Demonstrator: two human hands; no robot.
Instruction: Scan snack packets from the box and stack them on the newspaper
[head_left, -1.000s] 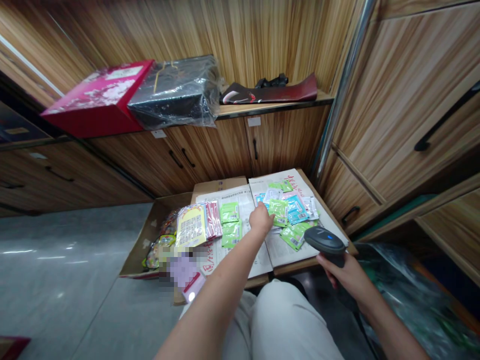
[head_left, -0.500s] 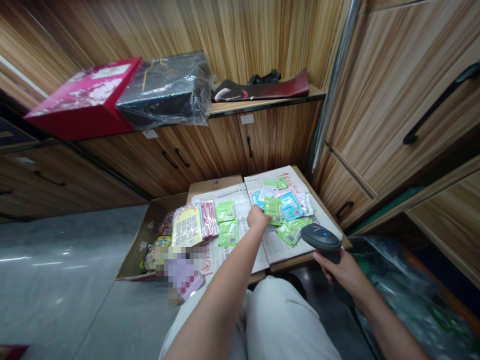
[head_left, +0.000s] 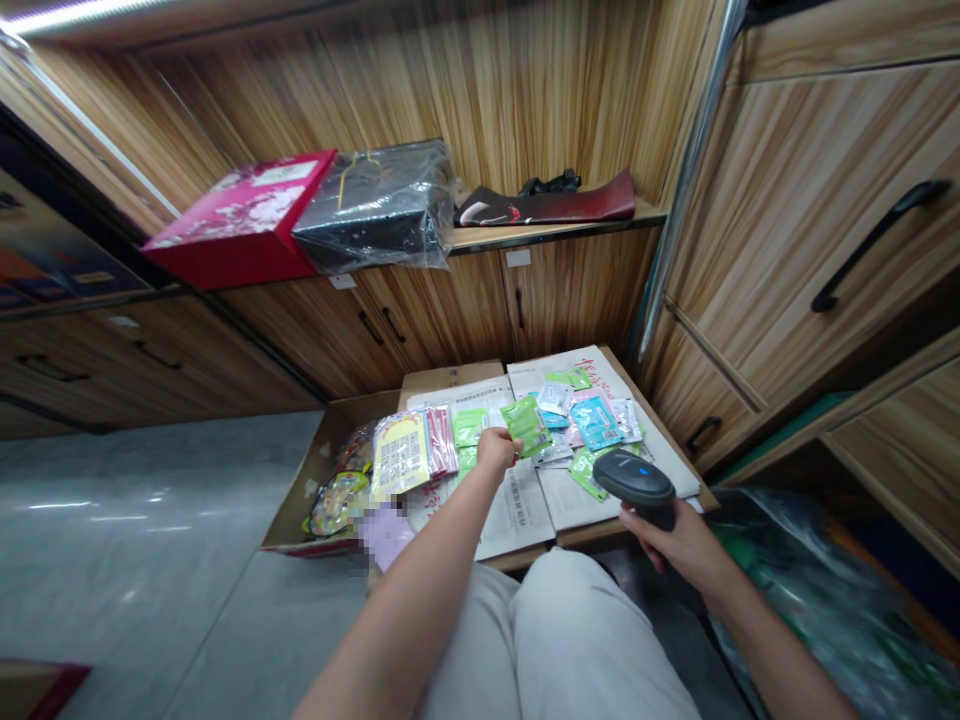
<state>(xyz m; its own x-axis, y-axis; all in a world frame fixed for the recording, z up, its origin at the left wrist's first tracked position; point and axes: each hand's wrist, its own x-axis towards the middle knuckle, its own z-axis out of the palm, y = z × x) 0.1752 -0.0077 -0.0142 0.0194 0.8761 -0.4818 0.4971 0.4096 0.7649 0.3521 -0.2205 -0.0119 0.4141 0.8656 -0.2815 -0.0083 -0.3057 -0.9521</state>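
Pinched in my left hand (head_left: 498, 449) is a green sachet (head_left: 527, 426), lifted over the newspaper (head_left: 517, 507). My right hand (head_left: 686, 545) grips a dark barcode scanner (head_left: 634, 478) by its handle; a blue light shows on its head, which points toward the sachets. Right of my left hand lies a loose pile of green, white, pink and blue sachets, with a blue sachet (head_left: 597, 423) on top. Left of it, green sachets (head_left: 470, 427) lie on the paper, partly covered by my hand and forearm.
A yellow-fronted stack of printed packets (head_left: 402, 455) sits at the left, beside an open cardboard box (head_left: 296, 510) holding packaged goods. On the shelf behind stand a pink box (head_left: 247, 215) and a plastic-wrapped black box (head_left: 375, 210). Plastic-wrapped goods (head_left: 810, 570) lie at the right.
My left hand has drawn the green sachet off the pile, a little to the left. The scanner stays in my right hand. The camera view has shifted.
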